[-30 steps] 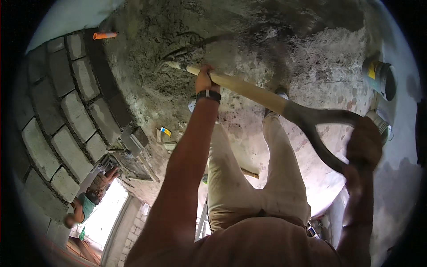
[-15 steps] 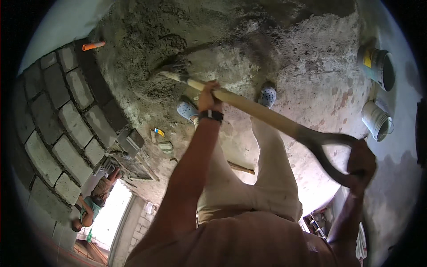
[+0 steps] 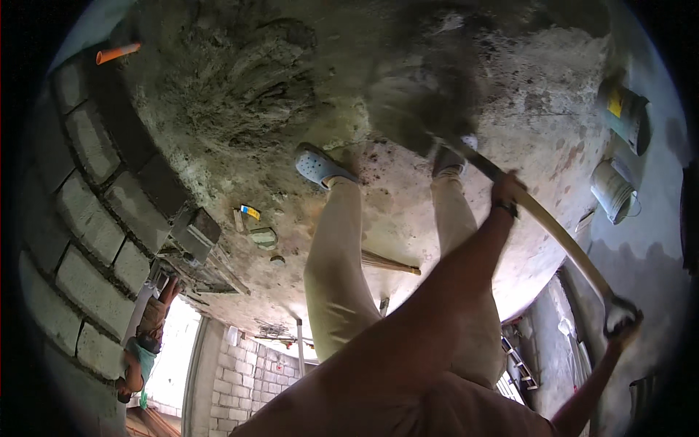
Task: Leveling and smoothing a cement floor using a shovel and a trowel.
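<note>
Floor (image 3: 397, 218): while a block wall (image 3: 93, 215) bounds its left edge and two buckets (image 3: 610, 191) sit along the right, stained concrete spans the width between.
Shovel (image 3: 561, 233): slanting above the floor's right half, blurred blade near the right shoe (image 3: 446, 163).
Left hand (image 3: 507, 188): closed round the shaft.
Right hand (image 3: 625, 331): wrapped on the end handle.

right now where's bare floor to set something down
Bare floor lies between the shovel and the white bucket, and between the legs ahead of the brown strip. It's crowded beside the block wall, with boards, and at the right shoe, near the shovel's end.
</note>
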Demonstrator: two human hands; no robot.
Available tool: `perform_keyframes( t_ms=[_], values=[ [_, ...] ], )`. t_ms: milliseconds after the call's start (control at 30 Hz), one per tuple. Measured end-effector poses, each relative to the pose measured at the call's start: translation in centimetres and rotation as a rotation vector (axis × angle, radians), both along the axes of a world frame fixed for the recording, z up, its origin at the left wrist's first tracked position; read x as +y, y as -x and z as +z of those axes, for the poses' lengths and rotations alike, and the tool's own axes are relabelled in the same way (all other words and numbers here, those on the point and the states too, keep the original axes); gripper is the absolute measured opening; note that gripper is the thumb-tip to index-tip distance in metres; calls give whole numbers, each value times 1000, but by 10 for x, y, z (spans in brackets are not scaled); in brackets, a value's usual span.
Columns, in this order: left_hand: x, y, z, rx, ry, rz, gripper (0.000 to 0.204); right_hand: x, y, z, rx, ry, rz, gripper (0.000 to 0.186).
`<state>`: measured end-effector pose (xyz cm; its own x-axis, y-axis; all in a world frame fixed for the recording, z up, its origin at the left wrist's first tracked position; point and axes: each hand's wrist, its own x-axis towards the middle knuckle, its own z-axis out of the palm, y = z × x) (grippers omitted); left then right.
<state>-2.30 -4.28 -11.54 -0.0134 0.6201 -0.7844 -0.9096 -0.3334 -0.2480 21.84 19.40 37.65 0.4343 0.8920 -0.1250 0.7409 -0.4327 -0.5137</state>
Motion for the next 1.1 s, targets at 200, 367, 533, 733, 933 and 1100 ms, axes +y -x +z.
perform_keyframes(
  t_ms=[200, 367, 533, 733, 933, 1100],
  values=[
    [-259, 321, -137, -69, 821, 35, 31, -180, 176, -346, 398, 270, 148, 30],
    [-284, 281, -44, 257, 860, -86, 21, -230, 134, -343, 580, 450, -15, 32],
    [-273, 272, 31, 248, 796, 36, 13, -213, 97, -319, 658, 507, -117, 29],
    [-192, 318, 176, 554, 483, 259, 24, -90, 151, -159, 159, -279, 1231, 19],
    [-150, 346, 180, 663, 352, 456, 15, -61, 202, -65, 171, 167, 2251, 23],
    [-101, 253, 135, 473, 875, 112, 7, -46, 162, -120, 185, 368, 1973, 34]
  ],
)
